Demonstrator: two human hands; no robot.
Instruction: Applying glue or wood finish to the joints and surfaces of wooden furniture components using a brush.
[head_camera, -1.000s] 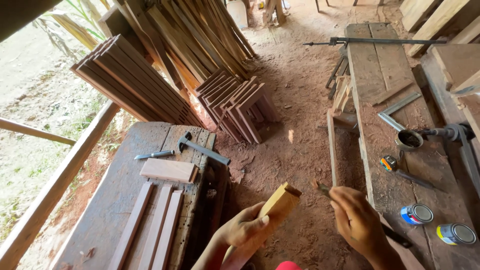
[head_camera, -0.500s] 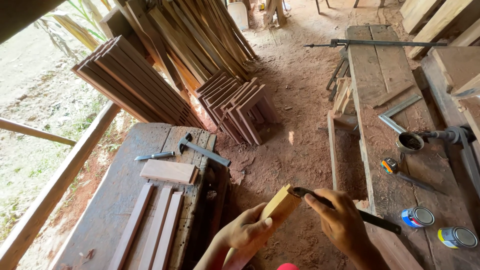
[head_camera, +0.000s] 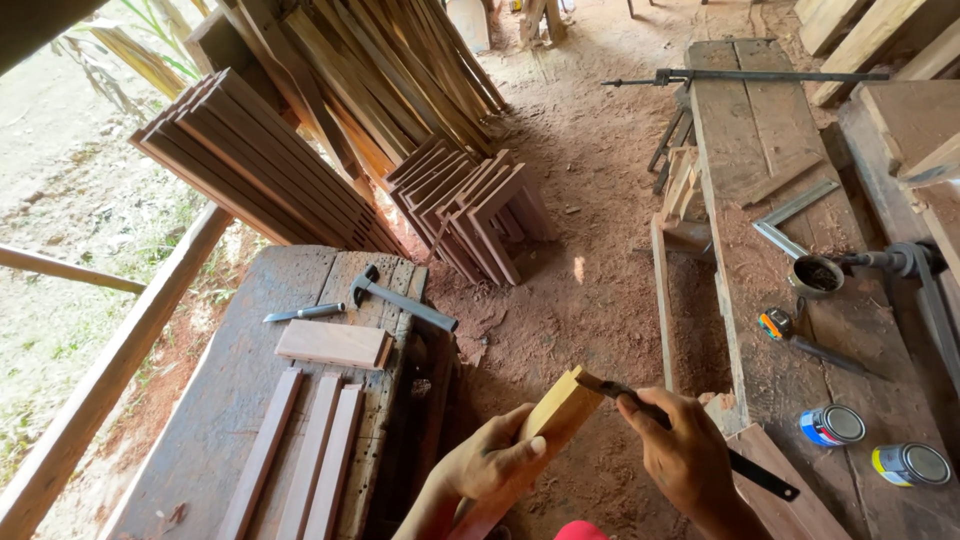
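Open-sided woodworking shed with a red sawdust floor (head_camera: 590, 300); stacked dark boards (head_camera: 260, 160) lie at 10 o'clock, and a worn bench top (head_camera: 240, 400) at 8 o'clock carries a hammer (head_camera: 400, 298), a chisel (head_camera: 303, 313) and three loose slats (head_camera: 300, 455).

The pale wood block (head_camera: 555, 420) sits low in the centre of the view, at 6 o'clock, tilted with its upper end toward 1 o'clock. The left hand (head_camera: 490, 462) is clenched around the block's lower part. The right hand (head_camera: 685, 455) grips a flat dark blade (head_camera: 745, 470), its tip touching the block's upper end.

Procedure note: keep the left-hand fingers below the working end, clear of the blade's path. Hold the blade at a steady, shallow angle and apply light, even strokes. Two small tins (head_camera: 870, 445) rest on the plank bench (head_camera: 790, 210) at 4 o'clock.
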